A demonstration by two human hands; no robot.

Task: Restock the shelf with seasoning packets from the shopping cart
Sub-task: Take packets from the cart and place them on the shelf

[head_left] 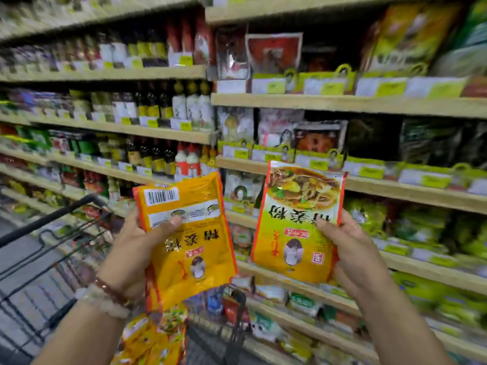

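Bright, even store light; shelves [342, 104] blur and bow at the edges.

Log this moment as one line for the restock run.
left hand: holds orange packet, barcode side showing | right hand: holds matching packet, front showing | cart: more packets below | shelf: ahead

supermarket aisle, shelving wall: tiered wooden shelves [342, 104] fill the view in two bays, meeting at an upright near the centre. left bay: rows of dark sauce bottles [155, 106] and white bottles [193, 106]. right bay: bagged goods, blurred. yellow-green price tags [330, 88] along the shelf edges. pale tiled floor [23, 259] at the lower left. lighting even.
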